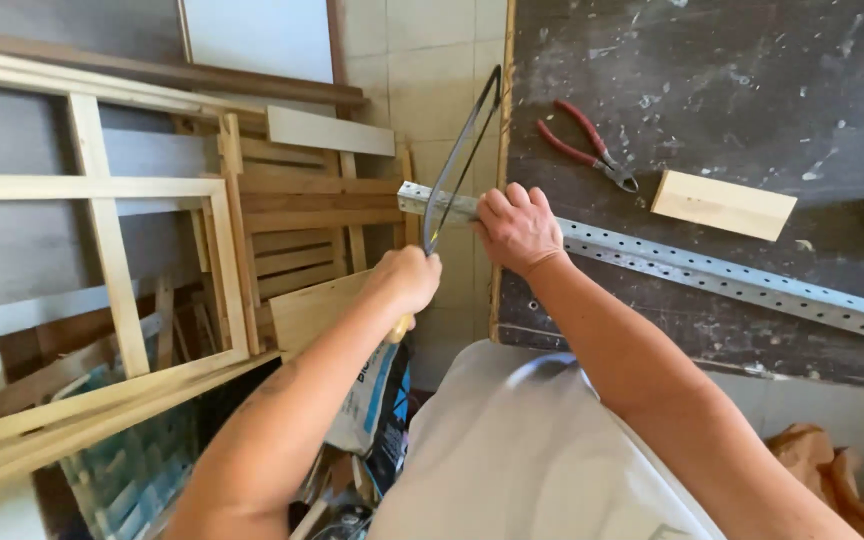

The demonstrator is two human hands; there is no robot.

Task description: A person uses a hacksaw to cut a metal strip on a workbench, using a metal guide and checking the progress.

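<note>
Left hand (407,280) is clenched around the wooden handle of a hacksaw (457,165), forearm reaching up from lower left, wrist roughly straight, frame rising away toward the tiled wall. Right hand (517,228) is pressed palm-down and curled over the perforated steel angle rail (732,280), gripping it just beside the table edge, elbow bent, forearm coming in from lower right. Largest first: dark paint-spattered worktable (752,90) carries the rail, which lies diagonally across it with its short free end overhanging the left edge, where the saw blade meets it. Judgement: rail is stiff and moderately heavy for its length, smooth galvanised surface likely slippery, cut end and hole edges sharp; best held close to the cut, as the right hand does, to damp vibration. Saw looks light, its thin blade liable to flex or snap if twisted. Stacked wooden frames (112,250) lean on the wall at left. Smaller items on the table: pale wood block (722,205), then red-handled pliers (587,145), both well apart from the hands.
</note>
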